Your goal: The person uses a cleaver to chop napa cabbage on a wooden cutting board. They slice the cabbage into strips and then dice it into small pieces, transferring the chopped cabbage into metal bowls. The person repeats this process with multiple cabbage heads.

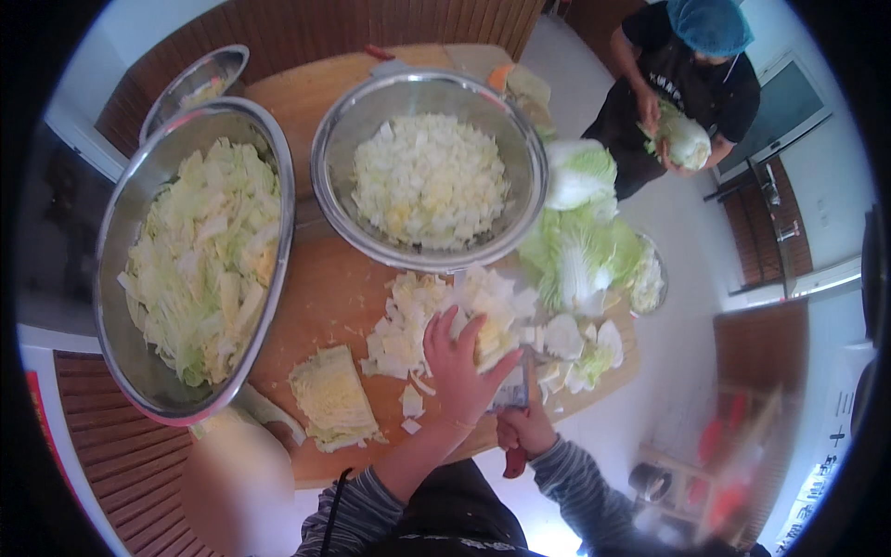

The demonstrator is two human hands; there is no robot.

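Note:
My left hand [459,376] has its fingers spread over chopped napa cabbage [411,324] on the wooden table [320,299], with fingertips against a pale cut piece [493,338]. Just right of it, my right hand [525,428] grips the red handle of a cleaver [511,390], whose blade stands beside the cut pieces. To the left of my hands lies a cut block of napa cabbage [335,397]. Beyond them is a steel bowl [429,261] of diced cabbage [431,181]. Whether my left fingers grip the piece or only rest on it is unclear.
A large steel bowl [104,278] of sliced cabbage stands left, a smaller one [237,59] behind. Whole cabbages [581,174], loose leaves [578,257] and trimmings [592,355] lie right. A blurred head [237,480] is at lower left. Another person [696,90] holds a cabbage [686,139] beyond the table.

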